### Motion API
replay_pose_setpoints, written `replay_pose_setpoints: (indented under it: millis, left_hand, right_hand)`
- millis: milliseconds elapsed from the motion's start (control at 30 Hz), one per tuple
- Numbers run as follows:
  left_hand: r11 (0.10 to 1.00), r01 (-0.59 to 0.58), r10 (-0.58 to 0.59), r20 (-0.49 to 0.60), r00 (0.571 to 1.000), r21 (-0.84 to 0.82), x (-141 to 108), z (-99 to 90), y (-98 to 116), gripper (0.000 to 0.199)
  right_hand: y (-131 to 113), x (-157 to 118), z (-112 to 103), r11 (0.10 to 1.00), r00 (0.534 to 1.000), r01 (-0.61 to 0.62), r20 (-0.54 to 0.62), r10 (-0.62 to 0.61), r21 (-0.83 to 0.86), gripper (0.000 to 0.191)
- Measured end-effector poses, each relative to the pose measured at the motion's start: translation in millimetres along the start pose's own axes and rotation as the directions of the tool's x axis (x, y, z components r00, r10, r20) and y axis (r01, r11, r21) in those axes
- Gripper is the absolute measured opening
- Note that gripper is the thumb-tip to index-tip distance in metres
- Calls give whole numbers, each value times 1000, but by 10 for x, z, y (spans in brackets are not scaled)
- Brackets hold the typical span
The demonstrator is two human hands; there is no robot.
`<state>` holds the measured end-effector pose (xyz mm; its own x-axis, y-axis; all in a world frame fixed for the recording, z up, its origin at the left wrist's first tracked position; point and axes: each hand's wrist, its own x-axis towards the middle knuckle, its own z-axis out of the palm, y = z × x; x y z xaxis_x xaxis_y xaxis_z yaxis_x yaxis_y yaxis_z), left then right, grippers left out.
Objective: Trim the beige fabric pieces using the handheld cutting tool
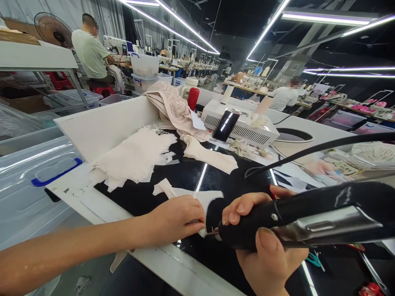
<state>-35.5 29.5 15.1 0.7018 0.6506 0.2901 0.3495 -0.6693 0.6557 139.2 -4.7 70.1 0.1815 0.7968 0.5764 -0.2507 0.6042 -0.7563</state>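
Note:
My right hand [262, 242] grips a black hand-held tool [308, 218] with a metal lever and a black cord; its tip touches a pale cut fabric piece [197, 199] on the glossy black table top [185, 176]. My left hand [177, 218] lies flat on that piece, fingers pressing it down right beside the tool's tip. A stack of similar pale cut pieces [135, 158] lies further back on the left. Another strip of fabric [210, 154] lies past the middle.
A white machine box [247, 127] with a black phone [226, 125] leaning on it stands at the back. Pink lace garments [173, 105] hang over a white partition [101, 127]. A clear bin with a blue handle [46, 172] is at the left. Other people sit at sewing tables behind.

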Motion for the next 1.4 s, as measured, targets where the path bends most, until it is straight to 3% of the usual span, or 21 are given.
replay_pose_setpoints:
  millis: [200, 433, 700, 967, 1400]
  left_hand:
    - [994, 13, -11, -20, 1000, 113, 20, 52, -1, 13]
    - [946, -185, 218, -100, 971, 267, 11, 82, -19, 11]
    - [911, -301, 306, 28, 952, 283, -3, 101, -78, 13]
    - [871, -380, 390, 32, 920, 310, -78, -44, -69, 20]
    - [880, -392, 397, 37, 917, 268, -106, -58, -99, 16]
  right_hand:
    - [-8, -1, 4, 1000, 1000, -6, 11, 6, -2, 43]
    - [-26, 8, 7, 1000, 1000, -12, 9, 12, 1, 43]
    - [-45, 12, 16, 999, 1000, -6, -24, 5, -36, 44]
    - [-61, 34, 30, 1000, 998, -15, -67, 14, -6, 46]
    - [-115, 49, -20, 999, 999, -42, -25, 41, -29, 44]
